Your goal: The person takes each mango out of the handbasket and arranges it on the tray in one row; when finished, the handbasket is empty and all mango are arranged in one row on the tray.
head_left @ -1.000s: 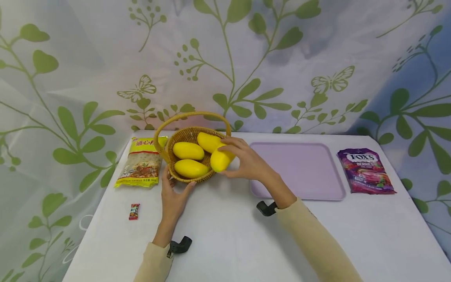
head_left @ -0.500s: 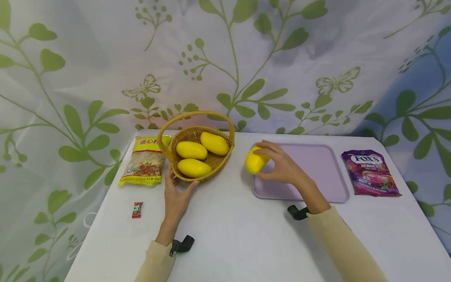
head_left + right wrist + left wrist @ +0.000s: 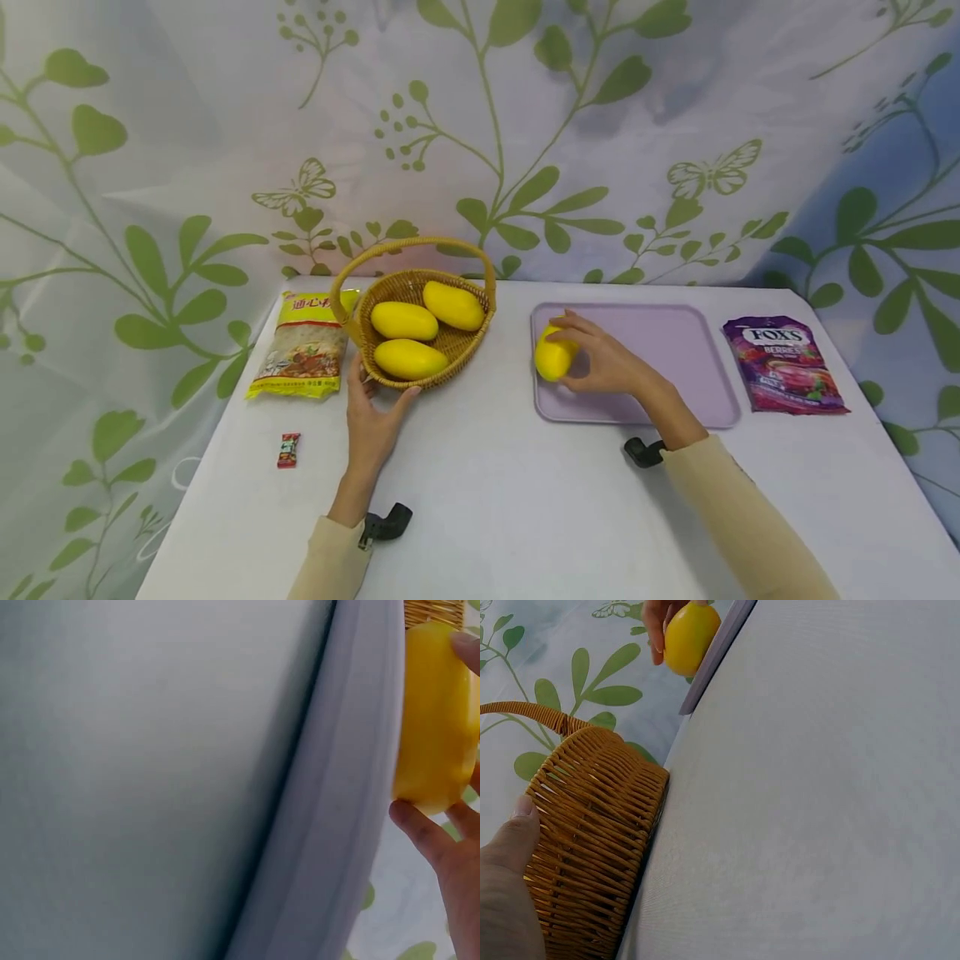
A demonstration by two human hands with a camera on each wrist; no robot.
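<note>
Over the left end of a lilac tray [image 3: 645, 358], my right hand [image 3: 600, 358] holds a yellow mango [image 3: 553, 357] between thumb and fingers. The right wrist view shows the mango [image 3: 435, 720] right beside the tray's rim, fingertips on its ends. My left hand [image 3: 371, 425] grips the lower left side of a wicker basket [image 3: 468, 354], thumb at the front and fingers along the left wall. In the left wrist view the thumb [image 3: 517, 832] lies on the woven wall. Inside the basket are three mangoes [image 3: 410, 359], and its handle [image 3: 416, 242] arches over the back.
A bag of dry food [image 3: 303, 350] with a yellow top lies left of the basket. Nearer the front left is a small red wrapped candy [image 3: 288, 450]. A purple Fox's candy bag [image 3: 783, 367] lies right of the tray. A leaf-patterned curtain [image 3: 570, 150] hangs behind the white table [image 3: 480, 517].
The right hand has lifted the mango out of the basket and carried it right, over the left end of the tray. The left hand has stayed on the basket.
</note>
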